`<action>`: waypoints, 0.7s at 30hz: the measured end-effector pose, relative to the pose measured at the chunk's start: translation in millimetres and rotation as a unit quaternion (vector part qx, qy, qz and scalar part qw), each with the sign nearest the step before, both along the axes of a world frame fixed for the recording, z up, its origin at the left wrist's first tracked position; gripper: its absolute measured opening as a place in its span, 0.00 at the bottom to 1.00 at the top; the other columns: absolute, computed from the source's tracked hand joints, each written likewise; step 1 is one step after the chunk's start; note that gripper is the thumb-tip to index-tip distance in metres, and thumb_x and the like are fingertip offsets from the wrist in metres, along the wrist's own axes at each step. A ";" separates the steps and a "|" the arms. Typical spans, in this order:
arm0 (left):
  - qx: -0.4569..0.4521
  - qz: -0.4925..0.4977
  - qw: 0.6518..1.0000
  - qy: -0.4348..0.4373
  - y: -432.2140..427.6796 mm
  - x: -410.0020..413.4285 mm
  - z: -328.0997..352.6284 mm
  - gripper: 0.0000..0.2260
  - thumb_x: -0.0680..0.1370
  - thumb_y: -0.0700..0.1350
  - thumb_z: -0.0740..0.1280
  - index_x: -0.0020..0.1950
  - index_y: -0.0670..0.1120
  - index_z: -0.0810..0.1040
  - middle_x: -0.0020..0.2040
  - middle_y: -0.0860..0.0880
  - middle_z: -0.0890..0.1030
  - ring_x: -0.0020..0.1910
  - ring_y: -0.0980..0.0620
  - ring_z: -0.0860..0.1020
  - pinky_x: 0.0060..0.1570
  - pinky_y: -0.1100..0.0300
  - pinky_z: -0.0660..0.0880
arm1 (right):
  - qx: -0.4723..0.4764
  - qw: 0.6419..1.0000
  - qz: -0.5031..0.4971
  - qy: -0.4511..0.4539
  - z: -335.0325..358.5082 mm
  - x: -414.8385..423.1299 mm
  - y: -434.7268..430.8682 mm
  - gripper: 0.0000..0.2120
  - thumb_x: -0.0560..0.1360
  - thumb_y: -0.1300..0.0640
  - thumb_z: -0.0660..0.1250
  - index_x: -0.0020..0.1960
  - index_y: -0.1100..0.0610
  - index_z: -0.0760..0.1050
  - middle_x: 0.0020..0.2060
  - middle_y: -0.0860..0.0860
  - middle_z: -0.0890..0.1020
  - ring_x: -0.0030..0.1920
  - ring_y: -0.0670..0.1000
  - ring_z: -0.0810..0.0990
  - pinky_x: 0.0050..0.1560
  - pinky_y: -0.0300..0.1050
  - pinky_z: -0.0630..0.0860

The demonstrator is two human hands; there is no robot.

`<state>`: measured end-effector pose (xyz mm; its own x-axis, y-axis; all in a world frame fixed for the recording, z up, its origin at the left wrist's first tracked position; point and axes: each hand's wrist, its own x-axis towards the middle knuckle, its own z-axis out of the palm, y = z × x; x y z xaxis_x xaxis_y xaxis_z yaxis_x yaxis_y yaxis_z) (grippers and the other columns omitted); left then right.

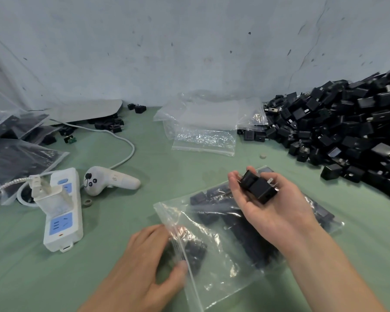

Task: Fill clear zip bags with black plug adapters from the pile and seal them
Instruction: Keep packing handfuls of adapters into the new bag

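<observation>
Far left: filled bags [16,154]. Next, a white power strip [63,212] and a white controller [113,180] lie on the green table [167,172]. The left hand [144,255], blurred, appears to pinch the mouth of the part-filled zip bag [230,255]. Empty bags [203,131] lie behind. The right hand [273,212], curled, holds black adapters [257,189] above the bag. The pile [347,131] sits right.

My green-covered worktable [144,199] bears a heap of black plug adapters [347,131] at right, empty clear zip bags [203,131] at the back, a white power strip [63,217] and white handheld controller [108,181] at left, a part-filled clear bag [234,239] before me.
</observation>
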<state>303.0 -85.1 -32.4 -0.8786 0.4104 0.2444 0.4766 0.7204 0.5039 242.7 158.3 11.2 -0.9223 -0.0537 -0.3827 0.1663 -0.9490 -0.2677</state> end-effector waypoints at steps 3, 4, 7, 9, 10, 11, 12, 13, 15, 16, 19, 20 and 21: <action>-0.046 -0.011 0.999 0.010 3.5 -4.8 -0.2 0.25 0.73 0.71 0.58 0.61 0.58 0.77 0.60 0.67 0.73 0.63 0.67 0.65 0.66 0.71 0.54 | 0.001 1.000 0.001 0.002 1.8 0.5 -0.8 0.11 0.76 0.63 0.64 0.55 0.65 0.80 0.52 0.67 0.82 0.48 0.65 0.85 0.49 0.57 0.83; -0.071 -0.016 0.997 0.024 6.1 -7.0 -1.4 0.27 0.73 0.71 0.56 0.62 0.57 0.78 0.60 0.63 0.75 0.63 0.63 0.66 0.67 0.68 0.53 | 0.001 1.000 0.001 0.001 2.1 0.2 -1.5 0.11 0.76 0.63 0.63 0.55 0.65 0.80 0.51 0.67 0.82 0.48 0.64 0.85 0.49 0.57 0.83; -0.093 -0.018 0.994 0.053 13.3 -12.0 0.2 0.21 0.76 0.67 0.57 0.61 0.59 0.79 0.58 0.61 0.77 0.60 0.61 0.68 0.68 0.62 0.55 | 0.002 1.000 -0.001 -0.004 1.9 0.1 -2.3 0.10 0.77 0.63 0.63 0.54 0.65 0.80 0.49 0.67 0.82 0.46 0.64 0.85 0.50 0.57 0.83; -0.091 -0.020 0.994 0.064 17.5 -15.8 1.3 0.17 0.77 0.64 0.60 0.60 0.59 0.79 0.54 0.59 0.78 0.57 0.61 0.69 0.65 0.62 0.58 | 0.003 1.000 -0.001 -0.007 1.2 1.0 -2.0 0.10 0.77 0.63 0.63 0.54 0.65 0.80 0.49 0.68 0.82 0.45 0.64 0.85 0.50 0.56 0.83; -0.086 -0.022 0.994 0.061 19.9 -17.4 2.1 0.17 0.78 0.63 0.60 0.60 0.58 0.79 0.53 0.58 0.78 0.56 0.59 0.70 0.64 0.62 0.59 | 0.003 1.000 0.001 -0.008 0.9 1.7 -2.1 0.10 0.77 0.63 0.63 0.54 0.65 0.80 0.49 0.67 0.82 0.46 0.64 0.85 0.49 0.56 0.84; -0.086 -0.022 0.995 0.051 22.4 -19.1 2.5 0.18 0.78 0.63 0.58 0.62 0.58 0.79 0.54 0.58 0.78 0.56 0.58 0.70 0.65 0.61 0.60 | 0.003 1.000 0.004 -0.009 0.7 2.6 -2.3 0.11 0.77 0.63 0.63 0.55 0.65 0.80 0.50 0.67 0.83 0.47 0.64 0.85 0.48 0.55 0.84; -0.088 -0.020 0.995 0.042 24.6 -21.0 2.2 0.21 0.78 0.65 0.56 0.64 0.59 0.76 0.56 0.59 0.76 0.58 0.59 0.70 0.66 0.61 0.60 | 0.000 1.000 0.007 -0.010 0.5 3.2 -2.7 0.11 0.77 0.62 0.63 0.56 0.65 0.80 0.49 0.67 0.83 0.47 0.64 0.85 0.46 0.54 0.84; -0.088 -0.016 0.995 0.034 25.9 -22.9 0.7 0.22 0.78 0.66 0.53 0.66 0.60 0.74 0.59 0.61 0.74 0.60 0.60 0.69 0.67 0.61 0.59 | -0.003 1.000 0.009 -0.009 0.4 3.9 -3.1 0.12 0.77 0.62 0.62 0.56 0.65 0.79 0.48 0.67 0.83 0.47 0.63 0.85 0.45 0.54 0.84; -0.071 -0.005 0.997 0.025 26.9 -25.3 -2.5 0.21 0.76 0.68 0.51 0.64 0.63 0.70 0.58 0.64 0.72 0.60 0.68 0.65 0.68 0.62 0.59 | -0.009 1.000 0.011 -0.007 -0.1 5.2 -3.3 0.12 0.77 0.62 0.62 0.57 0.65 0.79 0.48 0.67 0.83 0.47 0.63 0.85 0.43 0.53 0.84; -0.061 0.001 0.998 0.021 28.1 -25.9 -3.0 0.18 0.76 0.69 0.52 0.61 0.64 0.69 0.56 0.66 0.72 0.59 0.70 0.64 0.66 0.63 0.60 | -0.012 1.000 0.011 -0.007 -0.3 5.7 -3.1 0.12 0.77 0.62 0.62 0.58 0.65 0.78 0.48 0.67 0.83 0.47 0.63 0.85 0.43 0.53 0.84; -0.041 0.018 0.999 0.021 33.8 -24.8 -1.1 0.13 0.74 0.71 0.55 0.52 0.66 0.67 0.49 0.69 0.70 0.58 0.74 0.61 0.58 0.68 0.64 | -0.024 1.000 0.010 -0.003 -0.2 7.6 -1.4 0.14 0.78 0.62 0.63 0.59 0.70 0.74 0.50 0.68 0.82 0.49 0.62 0.85 0.44 0.51 0.84; -0.036 0.024 0.999 0.022 35.0 -24.9 -1.8 0.13 0.73 0.71 0.56 0.51 0.66 0.67 0.47 0.68 0.70 0.57 0.74 0.62 0.56 0.68 0.65 | -0.026 1.000 0.010 0.000 0.2 8.3 -1.0 0.14 0.78 0.62 0.63 0.58 0.71 0.73 0.51 0.68 0.82 0.49 0.62 0.85 0.43 0.50 0.84; -0.032 0.028 0.999 0.023 35.5 -25.7 -2.8 0.13 0.74 0.71 0.57 0.51 0.66 0.68 0.47 0.67 0.72 0.56 0.72 0.65 0.56 0.67 0.66 | -0.027 1.000 0.012 0.001 0.7 8.8 -0.8 0.14 0.78 0.61 0.63 0.57 0.72 0.73 0.51 0.68 0.82 0.49 0.61 0.85 0.42 0.48 0.84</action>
<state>277.3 -49.6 -35.2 -0.8890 0.3769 0.2602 0.4564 0.7763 0.4348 251.5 157.5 11.9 -0.9215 -0.0975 -0.3760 0.1894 -0.9579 -0.2158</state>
